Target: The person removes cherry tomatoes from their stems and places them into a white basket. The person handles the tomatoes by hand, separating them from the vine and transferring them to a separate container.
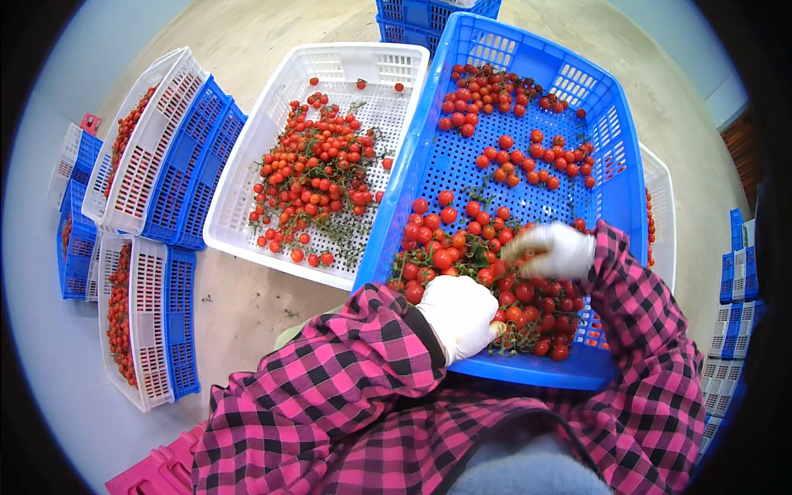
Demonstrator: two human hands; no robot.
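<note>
Before me stands a blue plastic crate [396, 213] with cherry tomatoes [442, 258], many on green stems, heaped in its near part. My left hand [459, 315], in a white glove with stained fingertips, rests on the near left of that heap; its fingers are bent down among the fruit and partly hidden. My right hand [550, 250], gloved too, is over the right side of the heap, its fingers blurred and touching or just above the tomatoes. Whether either hand grips a tomato cannot be told. Looser tomatoes [536, 151] lie in the crate's middle and far end.
Left of the blue crate, a white crate [232, 204] holds tomatoes on stems and loose stem bits. Stacked white and blue crates [179, 148] stand farther left, more blue crates [411, 18] at the back. Another white crate [665, 210] is partly hidden at right.
</note>
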